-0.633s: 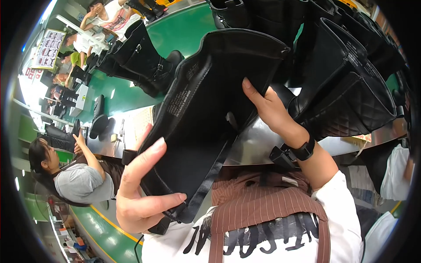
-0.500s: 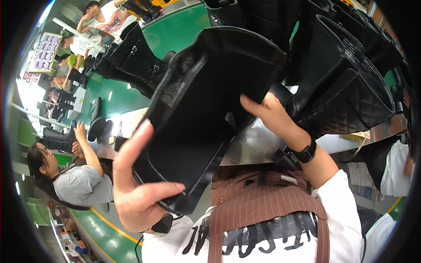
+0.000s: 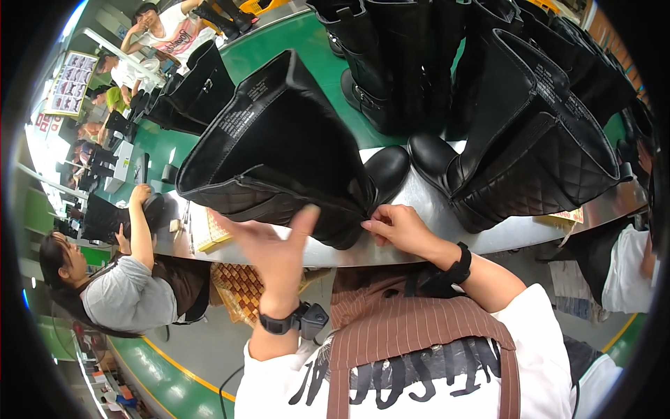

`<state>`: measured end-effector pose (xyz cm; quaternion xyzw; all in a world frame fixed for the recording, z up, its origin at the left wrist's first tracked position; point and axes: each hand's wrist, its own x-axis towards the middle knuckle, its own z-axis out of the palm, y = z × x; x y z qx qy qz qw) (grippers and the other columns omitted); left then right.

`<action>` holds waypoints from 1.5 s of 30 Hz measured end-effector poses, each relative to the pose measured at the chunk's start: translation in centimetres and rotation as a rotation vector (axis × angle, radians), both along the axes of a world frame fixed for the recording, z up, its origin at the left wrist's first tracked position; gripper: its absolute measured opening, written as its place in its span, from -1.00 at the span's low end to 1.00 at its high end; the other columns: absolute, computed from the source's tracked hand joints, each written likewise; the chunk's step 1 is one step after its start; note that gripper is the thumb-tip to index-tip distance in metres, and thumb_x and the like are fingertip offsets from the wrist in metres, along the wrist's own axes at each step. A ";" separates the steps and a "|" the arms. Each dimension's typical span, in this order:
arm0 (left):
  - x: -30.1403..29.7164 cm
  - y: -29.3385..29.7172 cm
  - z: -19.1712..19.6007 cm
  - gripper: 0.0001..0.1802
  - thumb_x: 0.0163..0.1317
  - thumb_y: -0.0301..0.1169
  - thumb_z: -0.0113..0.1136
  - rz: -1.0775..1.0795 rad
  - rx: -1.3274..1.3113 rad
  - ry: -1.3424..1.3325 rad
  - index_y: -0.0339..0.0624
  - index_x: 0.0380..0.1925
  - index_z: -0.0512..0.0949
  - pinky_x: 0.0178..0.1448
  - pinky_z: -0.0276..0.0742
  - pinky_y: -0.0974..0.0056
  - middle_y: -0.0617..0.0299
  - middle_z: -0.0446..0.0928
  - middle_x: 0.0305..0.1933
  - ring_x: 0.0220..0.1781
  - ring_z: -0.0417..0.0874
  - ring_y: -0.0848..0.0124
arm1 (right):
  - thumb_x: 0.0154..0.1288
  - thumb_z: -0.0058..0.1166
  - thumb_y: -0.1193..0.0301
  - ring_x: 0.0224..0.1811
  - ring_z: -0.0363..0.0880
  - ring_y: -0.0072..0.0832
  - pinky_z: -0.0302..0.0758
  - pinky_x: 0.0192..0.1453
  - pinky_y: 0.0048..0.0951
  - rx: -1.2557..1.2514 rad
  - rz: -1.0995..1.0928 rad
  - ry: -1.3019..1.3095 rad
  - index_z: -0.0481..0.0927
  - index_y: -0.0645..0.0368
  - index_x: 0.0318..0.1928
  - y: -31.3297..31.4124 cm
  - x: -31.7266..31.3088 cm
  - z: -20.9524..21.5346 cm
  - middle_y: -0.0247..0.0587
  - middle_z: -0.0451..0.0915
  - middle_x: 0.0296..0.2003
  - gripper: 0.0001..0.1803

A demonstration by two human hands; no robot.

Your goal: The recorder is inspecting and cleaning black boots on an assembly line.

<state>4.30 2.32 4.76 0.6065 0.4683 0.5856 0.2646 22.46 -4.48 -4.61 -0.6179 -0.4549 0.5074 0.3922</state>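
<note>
A brown pinstriped apron (image 3: 419, 332) over a white shirt (image 3: 259, 380) is nearest, and black bands circle both wrists. The left hand (image 3: 276, 258), blurred, is open, its fingers spread and thumb raised, in front of the quilted side of a tall black leather boot (image 3: 300, 153); whether it touches the leather cannot be told. The right hand (image 3: 405, 229) has its thumb and forefinger pinched together on the boot at the side of the ankle; whatever small part sits between the tips is too small to make out. The boot stands on a shiny silver metal bench (image 3: 426, 199), just beyond both hands, its wide shaft tilted toward the left with the dark lining showing and its rounded toe pointing away to the right. A second tall black quilted boot (image 3: 537, 160) stands to the right of the right hand, apart from it, its toe near the first one's. Farther off, more black boots (image 3: 412, 70) are crowded on a green surface (image 3: 317, 59). Well to the left, a co-worker in a grey top (image 3: 122, 293) reaches toward dark footwear (image 3: 105, 218).
</note>
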 end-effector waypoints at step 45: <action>8.6 -3.6 4.4 -0.59 0.22 -0.34 0.26 -0.865 -0.177 0.186 -0.32 0.01 0.51 -0.19 0.52 0.34 0.02 0.58 -0.18 -0.23 0.62 0.38 | -0.46 0.08 0.54 0.29 0.24 0.04 0.21 0.37 0.04 1.036 -0.504 -0.986 0.71 -0.09 -0.44 -14.3 12.0 19.6 0.00 0.41 0.12 -0.60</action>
